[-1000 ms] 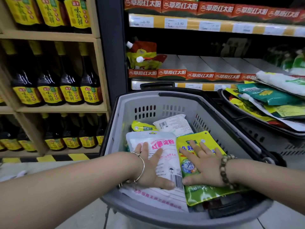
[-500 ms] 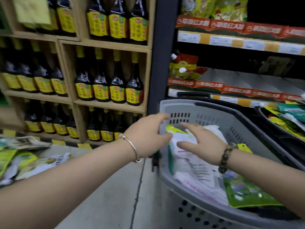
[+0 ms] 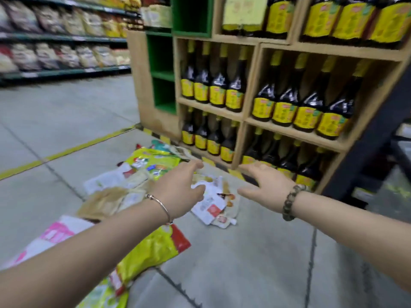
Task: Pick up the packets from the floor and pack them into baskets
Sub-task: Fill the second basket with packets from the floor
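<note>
A shop aisle: wooden shelves point(image 3: 287, 127) on the right hold rows of dark yellow-labelled bottles point(image 3: 307, 107), and far left, long racks point(image 3: 64, 72) carry bagged goods above a concrete floor point(image 3: 55, 116).

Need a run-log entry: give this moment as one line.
stage: pickup not begun | left hand: open, empty, over white flat plastic packet | right hand: open, empty | basket: not visible

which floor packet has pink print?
The white packet at lower left, next to the yellow-green packet with a red end. No other packet shows pink.
</note>
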The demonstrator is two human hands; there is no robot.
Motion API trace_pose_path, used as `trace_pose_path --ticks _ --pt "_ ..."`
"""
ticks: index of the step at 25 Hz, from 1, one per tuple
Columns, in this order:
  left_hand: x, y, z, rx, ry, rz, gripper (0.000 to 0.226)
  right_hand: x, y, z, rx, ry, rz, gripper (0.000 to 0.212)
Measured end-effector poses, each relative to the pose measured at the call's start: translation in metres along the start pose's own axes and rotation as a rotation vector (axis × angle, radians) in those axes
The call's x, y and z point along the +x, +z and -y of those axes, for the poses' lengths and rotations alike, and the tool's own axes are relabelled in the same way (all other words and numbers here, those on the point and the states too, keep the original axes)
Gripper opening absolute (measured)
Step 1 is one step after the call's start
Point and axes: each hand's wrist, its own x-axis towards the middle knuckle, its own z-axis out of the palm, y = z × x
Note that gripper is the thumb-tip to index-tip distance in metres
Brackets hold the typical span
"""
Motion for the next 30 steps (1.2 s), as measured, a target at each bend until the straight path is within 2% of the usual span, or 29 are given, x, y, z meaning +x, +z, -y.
trace_pose_path --ticks 4,7,11,14,20,25,28,30 --pt "-0.028 -0.011 0.076 0.063 -0.110 0.029 0.048 0.035 0.042 0.056 -0.132 -0.058 0.089 0.063" --pt "-0.041 -0.007 0.121 0.101 -0.204 0.081 0.046 0.053 0.071 0.080 -0.239 -0.131 0.224 0.058" --pt "-0.048 0.013 0.159 0.169 -0.287 0.183 0.048 0.062 0.110 0.086 -0.322 -0.154 0.396 0.059" --pt "-0.051 0.038 0.182 0.266 -0.323 0.335 0.051 0.068 0.136 0.071 -0.326 -0.105 0.485 0.056" --pt "-0.057 0.107 0.207 0.510 -0.319 0.586 0.042 0.126 0.200 0.025 -0.131 0.182 0.485 0.053" --pt "-0.051 0.172 0.208 0.600 -0.440 0.770 0.080 0.178 0.253 -0.021 0.102 0.437 0.405 0.050" --pt "-0.042 0.196 0.214 0.692 -0.454 0.745 0.105 0.197 0.276 -0.040 0.132 0.521 0.319 0.063" --pt "-0.039 0.202 0.219 0.714 -0.442 0.681 0.108 0.207 0.286 -0.046 0.139 0.543 0.291 0.076"
